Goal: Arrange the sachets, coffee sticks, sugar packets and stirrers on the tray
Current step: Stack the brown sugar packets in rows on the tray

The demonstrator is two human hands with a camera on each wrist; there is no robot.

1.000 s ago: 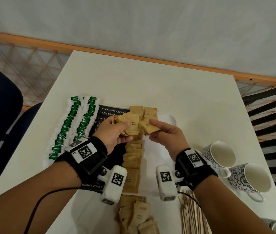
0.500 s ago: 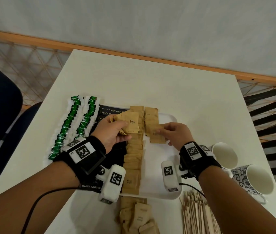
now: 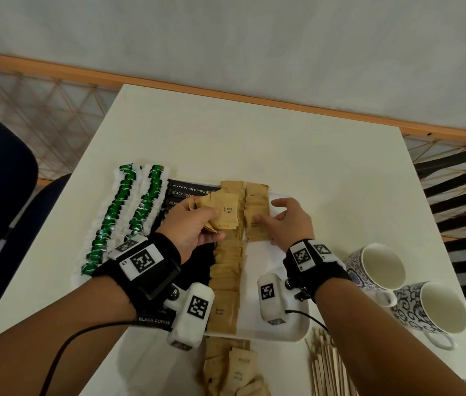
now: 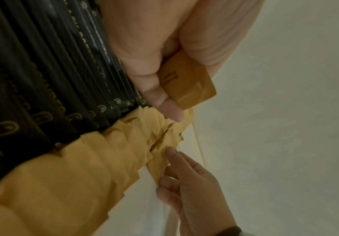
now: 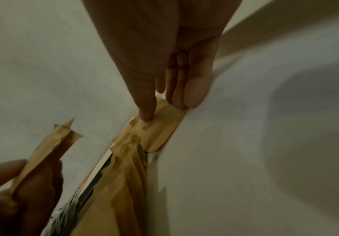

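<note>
Pressing down with straight fingertips, the right hand point(image 3: 289, 221) flattens a brown sugar packet point(image 3: 256, 228) at the near end of a short second row on the white tray point(image 3: 283, 330); its thumb tip point(image 5: 147, 115) rests on the packet's printed face and the other fingers lie along the packet's outer edge, released rather than pinching. Just beside it, the left hand point(image 3: 194, 224) is curled tightly around a fanned bunch of spare sugar packets point(image 3: 226, 212), held above the longer row of packets point(image 3: 226, 270) that runs back toward the wrists. Beyond the left knuckles lie black coffee sticks point(image 3: 189, 191), and further out two rows of green sachets point(image 3: 123, 210). Behind both wrists, off the tray, sit a loose pile of packets point(image 3: 232, 370) and a bundle of wooden stirrers point(image 3: 329, 367); two patterned mugs point(image 3: 397, 290) stand outside the right wrist. Likely trouble from here: the overlapped packets are light and slippery, so lifting or dragging the pressing fingertips could shift the packet and skew the rows that touch it. The fanned bunch looks loosely gathered and a packet could slip from under the left thumb onto the laid rows. A right wrist swinging back toward the stirrers could knock the nearest mug
</note>
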